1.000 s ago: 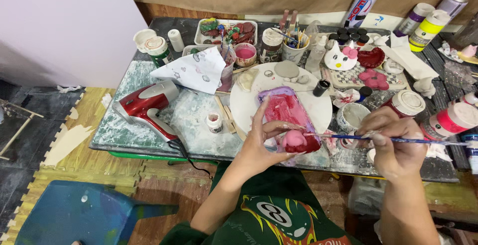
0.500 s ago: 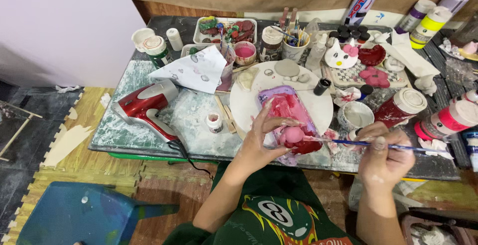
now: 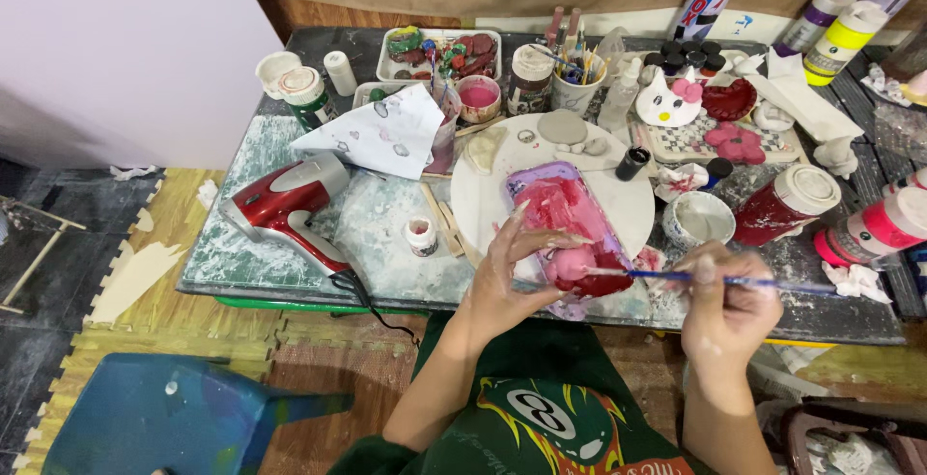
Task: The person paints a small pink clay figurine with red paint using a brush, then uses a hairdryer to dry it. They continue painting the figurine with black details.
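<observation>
Pink-painted flat clay slab [image 3: 570,224] lies on a round white board [image 3: 502,195], steadied by left hand [image 3: 512,267] fingers; right hand [image 3: 729,296] fingers pinch a thin blue-handled brush [image 3: 715,280] levelled at its near edge.

The person wears a dark green top with a printed picture on the front: a black ball with a white circle, and yellow flames around it. Some orange letters are under the picture, at the lower edge. Both forearms are bare. The left hand [image 3: 507,277] has long nails. The right hand [image 3: 726,306] has small spots of white paint
</observation>
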